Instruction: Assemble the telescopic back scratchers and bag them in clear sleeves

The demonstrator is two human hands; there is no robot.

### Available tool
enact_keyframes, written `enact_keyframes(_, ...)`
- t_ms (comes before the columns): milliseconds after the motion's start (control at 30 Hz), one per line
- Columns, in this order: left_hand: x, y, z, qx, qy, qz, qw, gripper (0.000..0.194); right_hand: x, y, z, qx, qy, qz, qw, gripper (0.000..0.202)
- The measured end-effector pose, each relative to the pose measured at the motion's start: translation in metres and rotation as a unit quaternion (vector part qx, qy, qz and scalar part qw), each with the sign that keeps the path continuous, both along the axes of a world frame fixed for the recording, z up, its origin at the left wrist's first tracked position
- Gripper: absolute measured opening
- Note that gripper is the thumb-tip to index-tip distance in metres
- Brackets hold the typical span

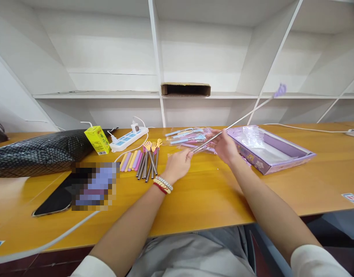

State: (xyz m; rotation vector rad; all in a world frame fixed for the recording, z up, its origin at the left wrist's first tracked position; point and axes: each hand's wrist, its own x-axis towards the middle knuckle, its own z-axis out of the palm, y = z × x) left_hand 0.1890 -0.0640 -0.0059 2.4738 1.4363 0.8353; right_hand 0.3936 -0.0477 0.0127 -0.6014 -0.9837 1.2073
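Item: slim metallic rod [246, 114] with purple head [280, 90]; it is running from the left hand up past the right hand, the head rising well beyond and to the right of both.
Left hand [179, 164]: gripping the rod's near end.
Right hand [225, 147]: lying along the rod farther up; fingers are partly hidden, so whether they are gripping cannot be told.
Handling (judged): looking light and fairly stiff, perhaps swaying at the thin far end; smooth metal probably feeling slippery; the head seeming the more fragile part.
Hold: near end, where the left hand is gripping, with light mid-shaft support.
Nearby: short rods [152, 160] are lying left of the left hand on the counter [200, 207]; plastic packets [188, 136], beyond the hands; a purple box [289, 162] is sitting right of the right hand.
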Motion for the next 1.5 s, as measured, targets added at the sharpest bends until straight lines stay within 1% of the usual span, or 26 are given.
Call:
enact_keyframes(33, -0.009, 0.004, 0.004, 0.006, 0.014, 0.015, 1.000, 0.040, 0.015, 0.001, 0.005, 0.012, 0.043, -0.034, 0.998, 0.038)
enact_keyframes(100, -0.028, 0.014, 0.012, 0.016, 0.090, 0.069, 0.993, 0.050, 0.049, 0.002, 0.011, 0.027, 0.128, -0.118, 0.984, 0.041)
enact_keyframes(133, -0.036, 0.019, 0.015, 0.020, 0.115, 0.094, 0.989, 0.056, 0.067, 0.003, 0.012, 0.030, 0.173, -0.168, 0.970, 0.041)
enact_keyframes(167, -0.043, 0.023, 0.017, 0.024, 0.133, 0.117, 0.984, 0.061, 0.083, 0.004, 0.012, 0.028, 0.213, -0.204, 0.955, 0.041)
enact_keyframes(233, -0.052, 0.029, 0.020, 0.028, 0.151, 0.154, 0.976, 0.066, 0.110, 0.006, 0.010, 0.023, 0.268, -0.258, 0.928, 0.040)
enact_keyframes(300, -0.058, 0.032, 0.021, 0.030, 0.160, 0.179, 0.970, 0.067, 0.127, 0.007, 0.007, 0.003, 0.284, -0.297, 0.911, 0.039)
enact_keyframes(367, -0.061, 0.034, 0.022, 0.029, 0.164, 0.192, 0.967, 0.067, 0.135, 0.009, 0.006, -0.021, 0.264, -0.318, 0.910, 0.036)
enact_keyframes(467, -0.065, 0.036, 0.024, 0.025, 0.159, 0.208, 0.965, 0.068, 0.131, 0.012, 0.009, -0.053, 0.224, -0.344, 0.910, 0.031)
enact_keyframes(533, -0.062, 0.034, 0.024, 0.015, 0.158, 0.216, 0.963, 0.071, 0.118, 0.015, 0.010, -0.072, 0.209, -0.380, 0.898, 0.027)
enact_keyframes(600, -0.052, 0.027, 0.023, 0.005, 0.162, 0.194, 0.968, 0.074, 0.093, 0.018, 0.008, -0.086, 0.183, -0.397, 0.895, 0.025)
enact_keyframes(667, -0.034, 0.016, 0.022, 0.006, 0.167, 0.137, 0.976, 0.074, 0.056, 0.019, 0.001, -0.089, 0.137, -0.356, 0.920, 0.026)
enact_keyframes(733, -0.014, 0.002, 0.020, 0.017, 0.171, 0.101, 0.980, 0.069, 0.015, 0.018, -0.010, -0.075, 0.073, -0.282, 0.954, 0.030)
enact_keyframes(800, 0.001, -0.010, 0.017, 0.028, 0.166, 0.094, 0.981, 0.068, -0.020, 0.013, -0.020, -0.028, 0.012, -0.181, 0.983, 0.029)
enact_keyframes(833, 0.006, -0.014, 0.015, 0.032, 0.166, 0.100, 0.981, 0.067, -0.033, 0.010, -0.024, -0.014, 0.005, -0.146, 0.989, 0.027)
enact_keyframes(900, 0.010, -0.018, 0.012, 0.033, 0.170, 0.120, 0.978, 0.061, -0.046, 0.004, -0.030, 0.006, 0.000, -0.086, 0.996, 0.024)
enact_keyframes(967, 0.008, -0.016, 0.010, 0.025, 0.176, 0.139, 0.974, 0.052, -0.047, -0.001, -0.031, 0.016, 0.001, -0.035, 0.999, 0.024)
enact_keyframes(1033, 0.005, -0.013, 0.008, 0.019, 0.174, 0.146, 0.974, 0.047, -0.041, -0.003, -0.031, 0.021, -0.004, 0.009, 1.000, 0.027)
enact_keyframes(1133, 0.004, -0.009, 0.007, 0.013, 0.147, 0.128, 0.981, 0.041, -0.031, -0.002, -0.029, 0.003, -0.020, 0.041, 0.999, 0.031)
enact_keyframes(1200, 0.005, -0.008, 0.006, 0.012, 0.117, 0.092, 0.989, 0.034, -0.025, 0.001, -0.028, -0.021, -0.026, 0.028, 0.999, 0.032)
enact_keyframes(1333, 0.009, -0.009, 0.000, 0.015, 0.070, 0.009, 0.997, 0.024, -0.014, 0.009, -0.028, -0.058, -0.039, -0.028, 0.997, 0.033)
enact_keyframes(1433, 0.011, -0.010, -0.006, 0.009, 0.064, -0.028, 0.998, 0.020, -0.013, 0.010, -0.030, -0.069, -0.068, -0.027, 0.995, 0.039)
enact_keyframes(1500, 0.011, -0.009, -0.008, -0.001, 0.060, -0.032, 0.998, 0.021, -0.015, 0.009, -0.031, -0.074, -0.075, -0.012, 0.994, 0.046)
